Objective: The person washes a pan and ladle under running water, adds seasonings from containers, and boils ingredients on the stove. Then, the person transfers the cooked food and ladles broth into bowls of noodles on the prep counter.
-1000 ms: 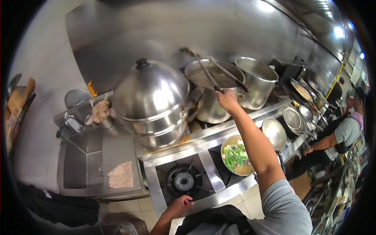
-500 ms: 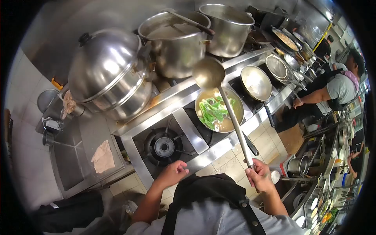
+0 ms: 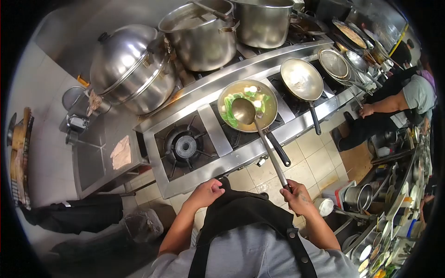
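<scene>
My right hand (image 3: 298, 198) grips the end of a long-handled ladle (image 3: 270, 160). The ladle's round metal bowl rests down in a frying pan (image 3: 275, 105), among leafy greens (image 3: 229, 107), pale chunks and broth. That pan sits on a burner, its black handle pointing towards me beside the ladle's shaft. Loosely curled and holding nothing, my left hand (image 3: 205, 193) hovers near the stove's front edge, close to my black apron (image 3: 250, 208). A bare gas burner (image 3: 186, 146) lies ahead of it.
Behind the burners stand a domed steamer (image 3: 132, 69) and two tall stockpots (image 3: 201, 48) (image 3: 264, 25). Another pan (image 3: 301, 79) and strainers (image 3: 333, 64) are to the right. A cloth (image 3: 121, 153) lies by the sink at left. A co-worker (image 3: 394, 102) stands at far right.
The ladle's bowl has come down from above the pan into the food, and my right hand has shifted slightly left. The view has also shifted. My left hand stays curled.
</scene>
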Action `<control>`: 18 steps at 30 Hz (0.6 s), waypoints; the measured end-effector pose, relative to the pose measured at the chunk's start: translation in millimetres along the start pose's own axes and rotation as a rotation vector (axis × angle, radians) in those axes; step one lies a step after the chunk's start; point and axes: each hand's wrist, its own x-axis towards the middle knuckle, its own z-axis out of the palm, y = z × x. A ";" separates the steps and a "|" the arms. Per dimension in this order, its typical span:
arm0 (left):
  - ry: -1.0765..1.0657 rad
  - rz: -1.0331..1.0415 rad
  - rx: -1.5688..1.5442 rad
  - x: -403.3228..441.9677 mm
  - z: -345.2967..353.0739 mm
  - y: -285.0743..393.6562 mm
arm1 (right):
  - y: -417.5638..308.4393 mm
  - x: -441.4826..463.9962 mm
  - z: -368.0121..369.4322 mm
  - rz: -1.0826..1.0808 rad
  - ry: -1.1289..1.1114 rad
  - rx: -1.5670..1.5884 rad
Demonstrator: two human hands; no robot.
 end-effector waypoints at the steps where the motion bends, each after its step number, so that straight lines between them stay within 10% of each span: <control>1: 0.033 -0.022 -0.002 -4.5 7.9 -2.5 | 3.0 -0.1 -4.0 -0.007 -0.008 0.001; 18: 0.174 -0.183 0.067 -45.1 37.8 -26.2 | -14.2 30.6 -46.7 0.115 -0.110 0.476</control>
